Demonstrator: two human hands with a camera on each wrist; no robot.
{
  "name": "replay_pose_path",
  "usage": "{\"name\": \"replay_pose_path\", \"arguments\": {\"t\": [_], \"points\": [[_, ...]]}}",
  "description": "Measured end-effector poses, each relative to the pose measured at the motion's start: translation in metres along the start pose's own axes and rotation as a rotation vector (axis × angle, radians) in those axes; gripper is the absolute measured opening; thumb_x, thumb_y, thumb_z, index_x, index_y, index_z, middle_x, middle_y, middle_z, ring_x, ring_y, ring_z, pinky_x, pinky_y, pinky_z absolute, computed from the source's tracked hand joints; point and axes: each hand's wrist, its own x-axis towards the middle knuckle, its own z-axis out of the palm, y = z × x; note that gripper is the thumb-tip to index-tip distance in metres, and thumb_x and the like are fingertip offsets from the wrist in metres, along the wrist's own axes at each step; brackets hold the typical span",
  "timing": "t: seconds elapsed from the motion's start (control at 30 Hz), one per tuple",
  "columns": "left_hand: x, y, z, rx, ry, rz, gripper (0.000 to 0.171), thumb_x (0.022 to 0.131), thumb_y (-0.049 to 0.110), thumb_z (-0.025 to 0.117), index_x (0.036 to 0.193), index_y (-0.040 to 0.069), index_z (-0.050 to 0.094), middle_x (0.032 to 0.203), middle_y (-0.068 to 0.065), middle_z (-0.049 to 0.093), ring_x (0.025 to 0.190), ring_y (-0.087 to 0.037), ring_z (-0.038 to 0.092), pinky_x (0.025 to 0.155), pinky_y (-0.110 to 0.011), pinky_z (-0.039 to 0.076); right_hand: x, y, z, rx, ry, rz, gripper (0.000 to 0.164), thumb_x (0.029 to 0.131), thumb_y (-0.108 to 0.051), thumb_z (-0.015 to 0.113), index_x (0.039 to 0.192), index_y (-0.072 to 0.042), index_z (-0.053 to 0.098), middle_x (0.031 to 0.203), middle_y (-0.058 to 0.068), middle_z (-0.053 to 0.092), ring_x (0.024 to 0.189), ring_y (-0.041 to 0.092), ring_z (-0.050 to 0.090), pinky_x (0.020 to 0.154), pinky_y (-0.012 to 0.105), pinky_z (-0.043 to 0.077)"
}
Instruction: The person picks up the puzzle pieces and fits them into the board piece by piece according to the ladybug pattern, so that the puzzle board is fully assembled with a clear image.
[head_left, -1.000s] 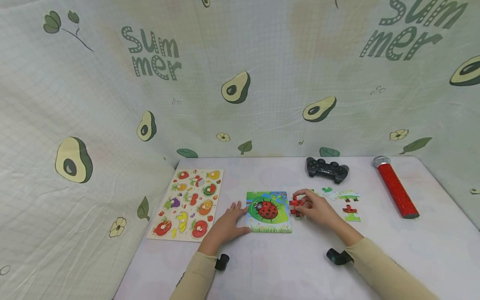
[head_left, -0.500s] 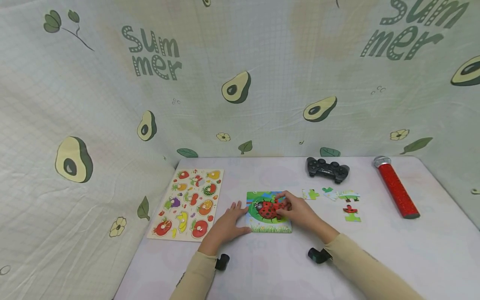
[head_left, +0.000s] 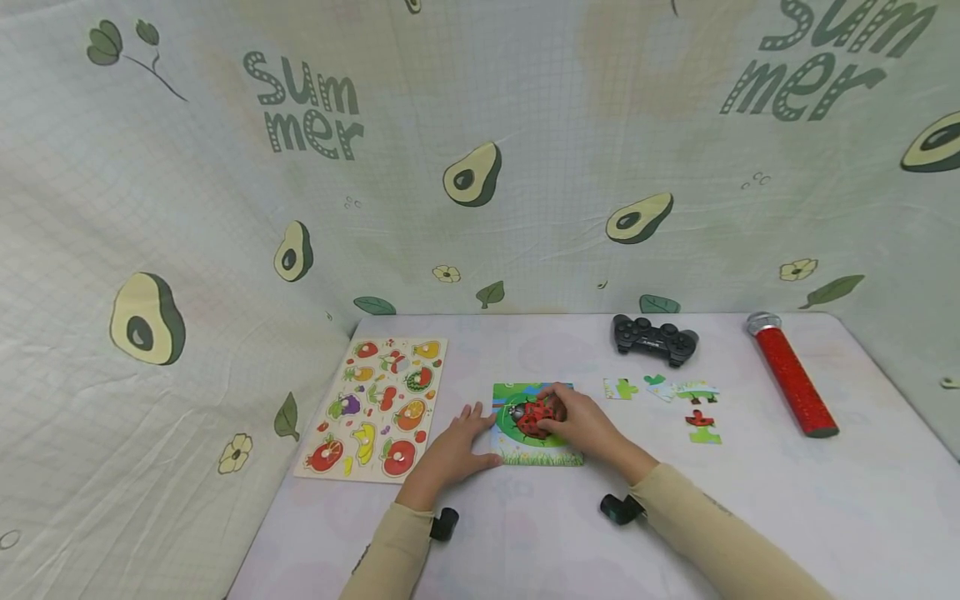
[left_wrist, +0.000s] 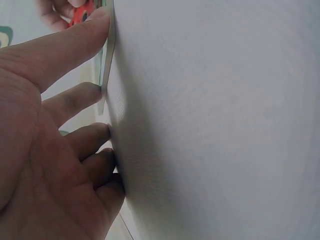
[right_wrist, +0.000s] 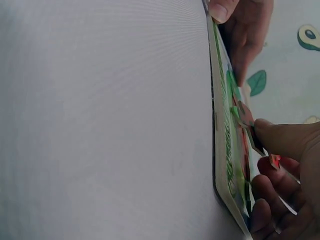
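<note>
A square ladybug jigsaw board (head_left: 542,457) lies flat in the middle of the table in the head view. Against its left edge rests my left hand (head_left: 453,446), fingers spread and thumb at the near corner; the left wrist view has the thumb tip touching the board's rim. Over the board's right half, my right hand (head_left: 588,423) pinches a red, black-spotted jigsaw piece (right_wrist: 274,161) between thumb and fingers. In the right wrist view this piece is tilted, close over the ladybug picture. The hand hides part of the board's right side.
Several loose jigsaw pieces lie to the right, among them a green-and-white one (head_left: 621,389) and a red-and-green one (head_left: 703,427). Behind them sits a black game controller (head_left: 655,340). A red microphone (head_left: 795,379) is farther right; a fruit puzzle board (head_left: 375,417) lies left.
My right hand has carried the red jigsaw piece leftward from beside the board to over the ladybug picture, uncovering the green-and-white piece. My left hand has stayed at the board's edge.
</note>
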Motion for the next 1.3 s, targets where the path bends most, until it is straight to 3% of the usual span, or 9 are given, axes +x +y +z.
{"name": "replay_pose_path", "arguments": {"t": [0.2, 0.5, 0.73, 0.97, 1.3], "points": [[0.0004, -0.0007, 0.0001, 0.000, 0.002, -0.004, 0.076, 0.090, 0.042, 0.077, 0.154, 0.016, 0.047, 0.166, -0.012, 0.027, 0.155, -0.032, 0.016, 0.122, -0.053, 0.025, 0.0019, -0.0034, 0.0031, -0.030, 0.007, 0.011, 0.044, 0.088, -0.022, 0.082, 0.126, -0.011, 0.064, 0.094, -0.003, 0.059, 0.072, 0.012, 0.049, 0.062, 0.029, 0.043], [0.0010, -0.0018, 0.0007, 0.006, -0.001, 0.002, 0.076, 0.090, 0.043, 0.076, 0.155, 0.016, 0.046, 0.166, -0.013, 0.026, 0.155, -0.033, 0.015, 0.122, -0.053, 0.025, 0.0035, -0.0055, 0.0054, -0.097, -0.006, -0.006, 0.044, 0.090, -0.029, 0.079, 0.128, -0.010, 0.066, 0.108, 0.000, 0.061, 0.093, 0.016, 0.058, 0.083, 0.039, 0.050], [0.0000, -0.0013, 0.0004, 0.007, 0.000, 0.007, 0.076, 0.090, 0.042, 0.077, 0.155, 0.016, 0.046, 0.166, -0.013, 0.026, 0.155, -0.033, 0.015, 0.122, -0.053, 0.025, 0.0006, -0.0006, -0.0011, -0.123, -0.094, -0.032, 0.053, 0.087, -0.031, 0.082, 0.133, -0.011, 0.065, 0.114, 0.003, 0.056, 0.103, 0.021, 0.058, 0.093, 0.047, 0.051], [-0.0013, 0.0008, -0.0012, -0.009, -0.002, 0.007, 0.076, 0.090, 0.041, 0.077, 0.154, 0.015, 0.046, 0.166, -0.013, 0.026, 0.156, -0.032, 0.015, 0.123, -0.052, 0.023, -0.0004, 0.0001, -0.0011, -0.146, -0.106, -0.065, 0.046, 0.091, -0.026, 0.079, 0.133, -0.011, 0.068, 0.116, 0.004, 0.055, 0.103, 0.021, 0.057, 0.091, 0.044, 0.051], [-0.0006, 0.0001, -0.0008, 0.000, -0.003, 0.006, 0.076, 0.090, 0.042, 0.076, 0.155, 0.015, 0.046, 0.166, -0.013, 0.026, 0.155, -0.033, 0.015, 0.122, -0.053, 0.024, 0.0010, -0.0062, -0.0017, -0.151, -0.098, -0.033, 0.039, 0.091, -0.024, 0.078, 0.128, -0.012, 0.071, 0.116, 0.002, 0.054, 0.101, 0.019, 0.057, 0.089, 0.042, 0.051]]}}
